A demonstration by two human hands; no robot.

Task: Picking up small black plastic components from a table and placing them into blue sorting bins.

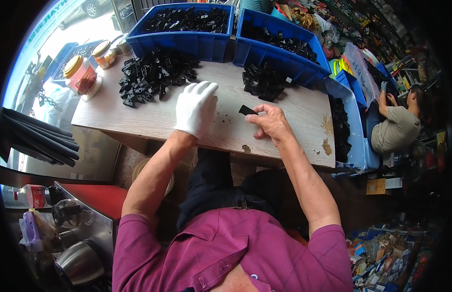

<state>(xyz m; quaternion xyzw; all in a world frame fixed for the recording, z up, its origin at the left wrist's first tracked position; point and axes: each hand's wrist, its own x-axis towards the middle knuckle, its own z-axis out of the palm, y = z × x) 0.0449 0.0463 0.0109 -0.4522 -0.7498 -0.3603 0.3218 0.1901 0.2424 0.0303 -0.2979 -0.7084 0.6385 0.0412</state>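
My right hand (272, 124), bare, pinches a small flat black piece (247, 111) between thumb and fingers above the wooden table. Its kind does not show clearly. My left hand (196, 108) wears a white glove and is closed, fingers curled over; whatever it may hold is hidden. Beyond the gloved hand, to its left, lies a large heap of small black plastic parts (150, 73). A smaller heap of similar black parts (261, 82) lies beyond my right hand, close to a blue bin.
Two blue bins (182, 43) (284, 59) of black parts line the table's far edge. A light-blue bin (355, 141) stands at the right. Lidded jars (82, 78) sit at the far left of the table (304, 131). A seated person (396, 124) is farther right.
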